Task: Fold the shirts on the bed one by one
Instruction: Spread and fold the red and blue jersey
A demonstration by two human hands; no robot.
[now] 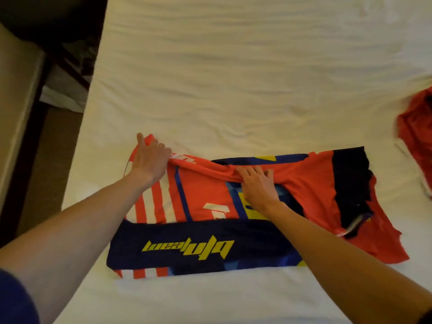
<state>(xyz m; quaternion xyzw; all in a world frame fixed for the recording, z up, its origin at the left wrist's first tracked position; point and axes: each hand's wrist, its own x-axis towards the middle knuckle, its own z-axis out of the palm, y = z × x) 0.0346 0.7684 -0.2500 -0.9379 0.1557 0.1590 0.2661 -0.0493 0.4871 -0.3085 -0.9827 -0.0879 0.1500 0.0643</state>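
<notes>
Two hands on jersey: left hand pinches far edge, right hand grips bunched fold. Pull both evenly toward near edge, keep fold straight on bed.

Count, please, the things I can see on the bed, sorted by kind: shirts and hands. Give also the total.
Shirts: 2, the red, navy and yellow shirt being folded, and a red shirt at the right edge, partly out of view.
Hands: 2, the left hand and the right hand, both on the shirt being folded.
Total: 4
</notes>
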